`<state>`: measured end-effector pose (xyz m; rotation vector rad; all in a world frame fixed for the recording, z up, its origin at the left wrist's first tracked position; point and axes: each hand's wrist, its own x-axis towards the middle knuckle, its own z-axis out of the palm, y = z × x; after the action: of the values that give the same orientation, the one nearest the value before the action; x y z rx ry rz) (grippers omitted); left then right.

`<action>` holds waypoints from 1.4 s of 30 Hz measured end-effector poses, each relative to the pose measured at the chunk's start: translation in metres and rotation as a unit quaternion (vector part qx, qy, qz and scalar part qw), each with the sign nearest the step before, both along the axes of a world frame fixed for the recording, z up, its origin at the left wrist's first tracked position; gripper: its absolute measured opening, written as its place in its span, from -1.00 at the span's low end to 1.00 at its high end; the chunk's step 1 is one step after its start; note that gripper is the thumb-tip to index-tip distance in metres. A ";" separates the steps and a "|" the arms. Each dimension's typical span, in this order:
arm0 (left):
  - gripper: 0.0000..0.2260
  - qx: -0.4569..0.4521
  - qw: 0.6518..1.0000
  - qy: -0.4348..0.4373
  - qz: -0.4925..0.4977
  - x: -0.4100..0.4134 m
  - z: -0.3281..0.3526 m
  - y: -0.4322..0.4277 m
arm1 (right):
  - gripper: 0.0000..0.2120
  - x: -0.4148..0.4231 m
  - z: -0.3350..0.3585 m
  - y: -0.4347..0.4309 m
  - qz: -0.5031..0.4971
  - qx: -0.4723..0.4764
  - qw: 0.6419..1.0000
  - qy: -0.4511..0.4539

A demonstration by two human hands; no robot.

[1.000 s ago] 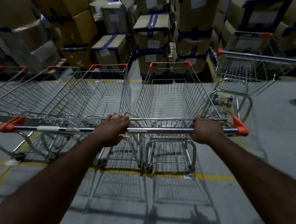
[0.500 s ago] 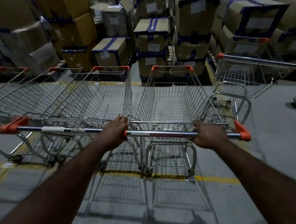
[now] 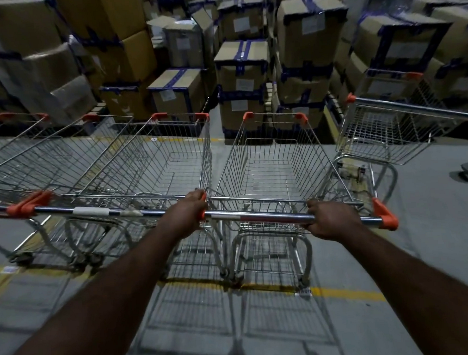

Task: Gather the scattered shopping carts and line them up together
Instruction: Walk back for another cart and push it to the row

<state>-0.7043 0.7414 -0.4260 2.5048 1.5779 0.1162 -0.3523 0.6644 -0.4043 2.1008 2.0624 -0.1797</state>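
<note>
While our left hand (image 3: 188,215) and right hand (image 3: 330,221) both curl tight around the handle bar (image 3: 256,218) of the middle cart (image 3: 273,170), its basket runs straight away from us, long axis pointing at the stacked boxes (image 3: 243,68). The left hand sits at the bar's left end, close against the nearest cart of the row (image 3: 156,165) on that side. The right hand grips nearer the right end. The held cart stands just beside the row, roughly parallel and nearly level. We judge that only a small squaring push remains. Another cart (image 3: 388,139) stands apart on the right, turned crosswise, closer to our right hand.
</note>
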 end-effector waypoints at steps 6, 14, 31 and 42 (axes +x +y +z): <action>-0.59 -0.004 1.000 0.009 -0.002 -0.002 -0.002 0.000 | -0.49 0.005 -0.006 0.008 0.001 -0.006 1.000 0.004; -0.53 -0.003 1.000 0.026 -0.007 -0.001 0.000 0.000 | -0.50 -0.003 0.001 0.005 -0.026 0.007 1.000 0.006; -0.57 0.024 0.981 0.190 -0.036 0.011 0.016 0.000 | 0.02 0.017 -0.001 0.004 -0.021 -0.067 0.997 0.041; -0.73 0.099 0.990 0.100 -0.011 0.032 -0.010 -0.011 | -0.15 0.056 -0.005 -0.019 -0.279 0.011 0.959 0.043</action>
<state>-0.6722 0.7308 -0.4362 2.7614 1.6865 0.0198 -0.2967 0.6452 -0.4096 2.6782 1.4575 -0.3307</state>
